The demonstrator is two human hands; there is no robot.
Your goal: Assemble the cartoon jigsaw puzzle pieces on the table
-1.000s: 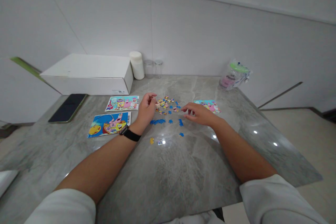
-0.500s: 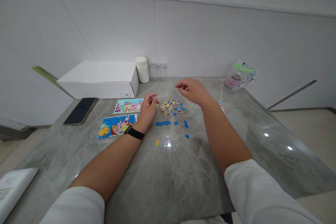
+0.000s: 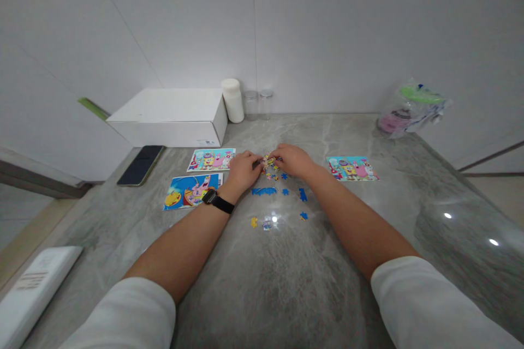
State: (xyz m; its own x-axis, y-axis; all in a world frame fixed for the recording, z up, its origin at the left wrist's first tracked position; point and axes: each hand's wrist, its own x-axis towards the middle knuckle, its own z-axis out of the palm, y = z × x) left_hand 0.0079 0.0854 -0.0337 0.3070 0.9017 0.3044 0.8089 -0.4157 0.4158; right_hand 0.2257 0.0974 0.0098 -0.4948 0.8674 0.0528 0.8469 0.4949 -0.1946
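A pile of small jigsaw puzzle pieces (image 3: pixel 272 169) lies between my two hands. At its left edge rests my left hand (image 3: pixel 244 168), its fingers curled in among the pieces. My right hand (image 3: pixel 293 159) reaches in from the other side, with thumb and fingertips drawn together over the pile. What either hand pinches is too small to make out. Nearer me are a joined blue strip of pieces (image 3: pixel 264 191), a blue piece (image 3: pixel 285 192), a blue upright section (image 3: pixel 302 194) and another blue piece (image 3: pixel 303 216). A yellow piece (image 3: pixel 254 222) sits beside a pale multicoloured one (image 3: pixel 267 226).
Two cartoon picture cards (image 3: pixel 212 160) (image 3: pixel 192 191) lie left, a third card (image 3: pixel 352 168) right. A phone (image 3: pixel 141 165), white box (image 3: pixel 167 120), white bottle (image 3: pixel 233 101), two clear jars (image 3: pixel 258 104) and a plastic bag (image 3: pixel 409 112) stand around the grey table (image 3: pixel 286 294).
My right hand has come down from beyond the pile onto the pieces. My left hand has shifted onto the pile's left edge. The view has turned slightly, uncovering the right card.
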